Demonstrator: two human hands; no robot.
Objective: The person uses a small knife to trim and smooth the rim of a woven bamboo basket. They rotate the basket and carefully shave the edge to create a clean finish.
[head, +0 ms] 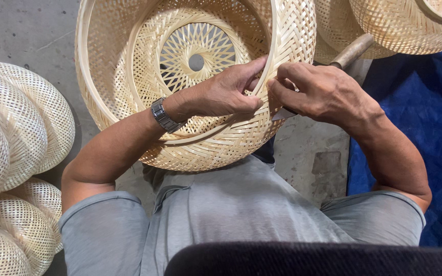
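both hands, left hand (220, 94) and right hand (317, 92), fingers pinching the rim of an empty woven basket (129, 61).

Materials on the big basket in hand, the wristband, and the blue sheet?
Basket: likely bamboo strips, pale, unfinished matte, woven herringbone wall. Wristband on the left hand: looks like brushed metal links, grey sheen. Blue sheet: probably plastic tarp, creased, slight gloss.

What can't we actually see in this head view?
- Blade of the wooden-handled tool: mostly hidden behind the right hand.
- Left hand fingertips: tucked behind the woven basket rim.
- Basket top: cut off by the frame edge.
- Stacked baskets: cut off at left.
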